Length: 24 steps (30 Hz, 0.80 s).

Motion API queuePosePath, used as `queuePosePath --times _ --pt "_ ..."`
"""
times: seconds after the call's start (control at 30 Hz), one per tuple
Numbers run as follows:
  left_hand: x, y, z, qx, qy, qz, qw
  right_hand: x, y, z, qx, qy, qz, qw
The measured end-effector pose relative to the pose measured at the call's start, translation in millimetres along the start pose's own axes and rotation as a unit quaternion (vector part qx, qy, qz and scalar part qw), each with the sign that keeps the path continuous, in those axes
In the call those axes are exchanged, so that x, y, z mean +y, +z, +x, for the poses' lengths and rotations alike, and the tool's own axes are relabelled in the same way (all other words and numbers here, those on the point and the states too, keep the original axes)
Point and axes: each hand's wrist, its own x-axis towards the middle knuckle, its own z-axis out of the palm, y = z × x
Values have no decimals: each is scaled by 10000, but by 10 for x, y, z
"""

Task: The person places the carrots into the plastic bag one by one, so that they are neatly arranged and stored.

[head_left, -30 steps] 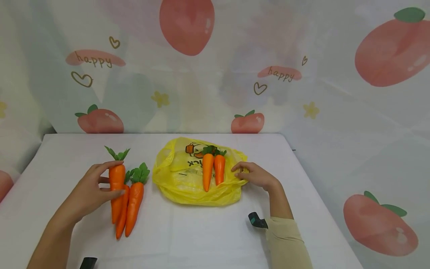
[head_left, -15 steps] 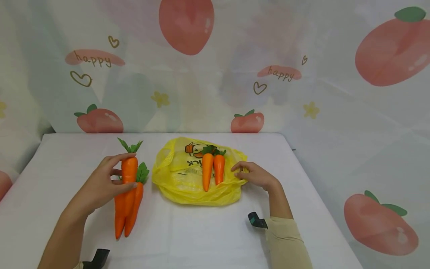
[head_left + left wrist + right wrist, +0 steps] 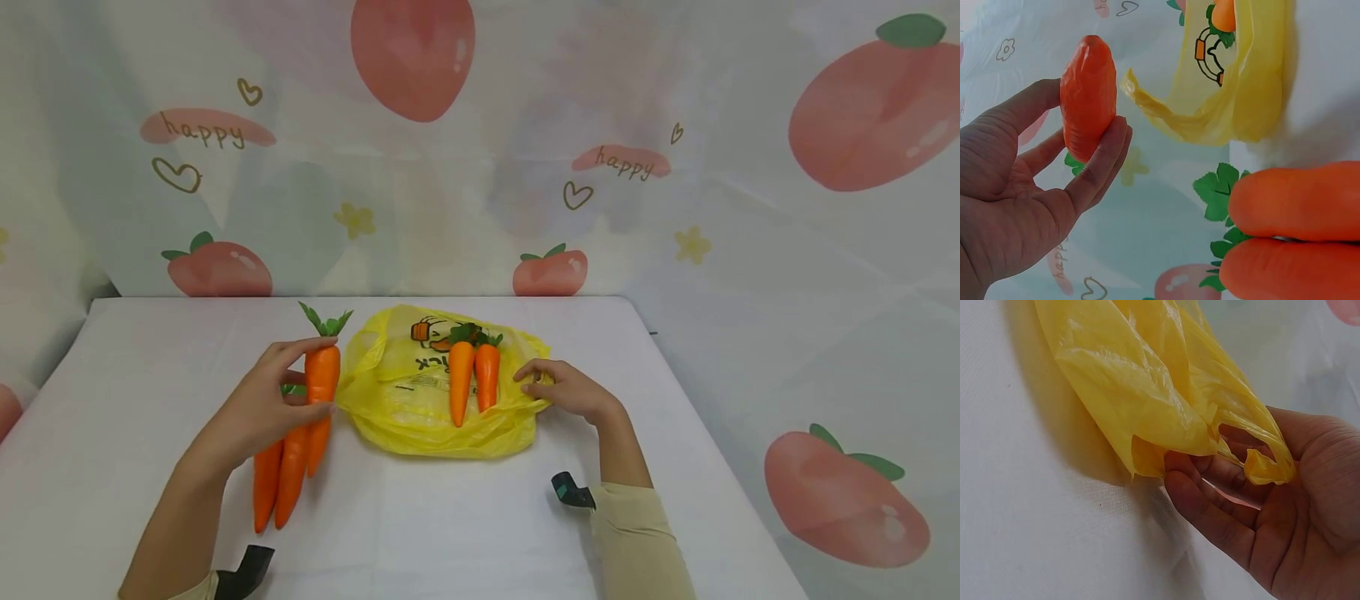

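My left hand (image 3: 258,408) pinches an orange carrot (image 3: 322,379) with a green leafy top between thumb and fingers, held above the table just left of the yellow plastic bag (image 3: 375,421). In the left wrist view the carrot (image 3: 1088,100) is seen end-on, its tip toward the camera. Below the left hand two more carrots (image 3: 291,479) lie side by side, their upper ends partly hidden. On the bag, two carrots (image 3: 461,383) lie next to each other. At the bag's right edge my right hand (image 3: 573,390) grips the thin plastic with curled fingers (image 3: 1210,519).
A white-covered table (image 3: 450,533) carries everything. Behind it hangs a cloth backdrop (image 3: 450,183) with printed fruit, hearts and "happy". A dark camera mount (image 3: 573,490) sticks out from the right wrist, and another mount (image 3: 243,571) from the left.
My left hand has carried the held carrot rightward, away from over the two lying carrots and up to the bag's left edge. The right hand keeps its place on the bag.
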Motion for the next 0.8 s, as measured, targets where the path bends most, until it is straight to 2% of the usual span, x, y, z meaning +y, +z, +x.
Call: queuePosePath --times 0.4,0.8 --pt "183 104 109 -47 159 62 9998 -12 4 -1 -21 -7 26 10000" --pt "324 268 235 -370 378 -107 9985 6 -6 -7 16 -112 -31 9999"
